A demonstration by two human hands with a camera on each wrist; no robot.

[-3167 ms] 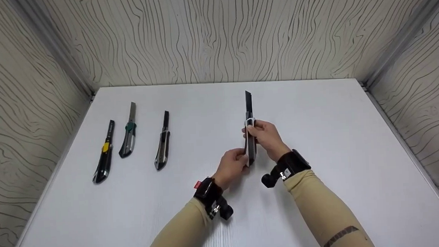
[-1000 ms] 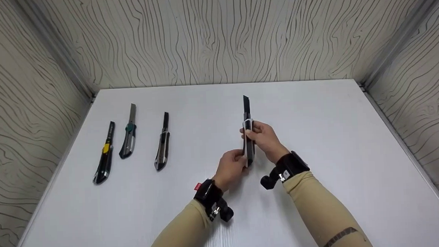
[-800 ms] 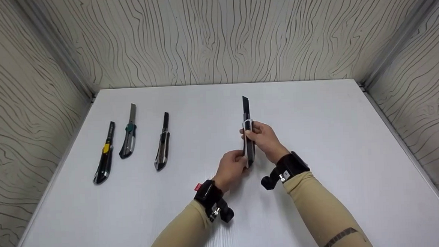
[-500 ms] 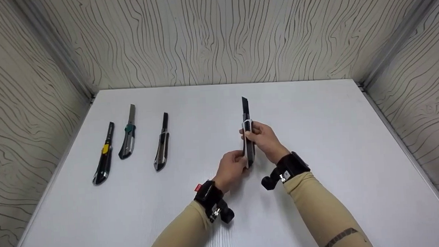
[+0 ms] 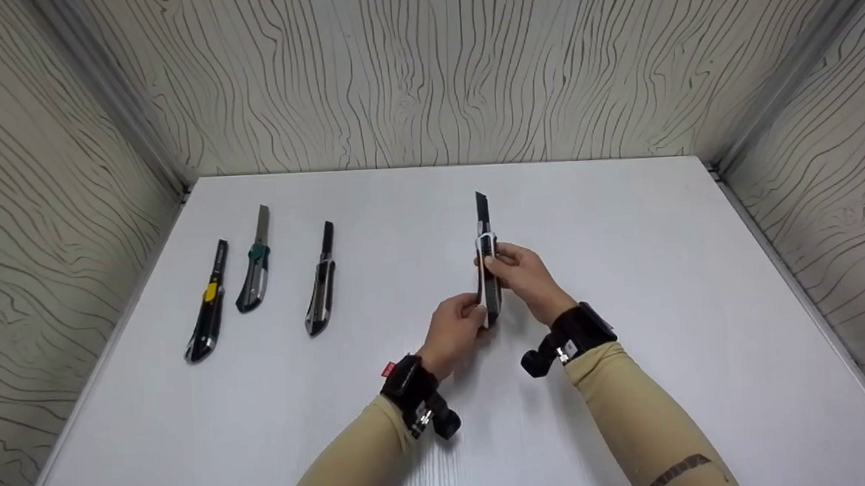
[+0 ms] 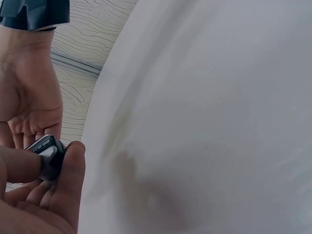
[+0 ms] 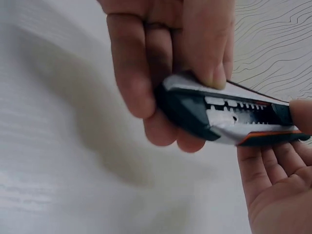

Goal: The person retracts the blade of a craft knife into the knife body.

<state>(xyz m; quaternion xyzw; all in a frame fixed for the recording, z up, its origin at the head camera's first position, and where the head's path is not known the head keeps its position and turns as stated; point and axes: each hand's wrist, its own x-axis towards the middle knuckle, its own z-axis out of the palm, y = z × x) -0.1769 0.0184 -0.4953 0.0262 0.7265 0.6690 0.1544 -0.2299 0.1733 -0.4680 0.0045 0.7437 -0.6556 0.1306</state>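
Note:
A white-and-dark snap-off utility knife (image 5: 487, 277) is held off the table by both hands, its dark blade (image 5: 482, 207) pointing to the back wall. My left hand (image 5: 454, 334) pinches the butt end between thumb and fingers. My right hand (image 5: 529, 276) grips the upper handle, its thumb on the front near the slider. The right wrist view shows the handle's toothed slot and orange trim on the knife (image 7: 229, 122), with the right thumb (image 7: 301, 116) at the slot's far end. In the left wrist view only the butt end of the knife (image 6: 50, 157) shows.
Three more utility knives lie on the white table (image 5: 264, 429) at left, blades out: a yellow-and-black knife (image 5: 205, 314), a green-and-grey knife (image 5: 255, 271) and a silver-and-black knife (image 5: 320, 293). Wood-patterned panels (image 5: 423, 73) enclose the back and sides.
The held knife has shifted slightly left and its tip sits lower in the head view. Its visible blade looks a little shorter; I cannot tell whether from sliding or tilt. Both hands keep their hold.

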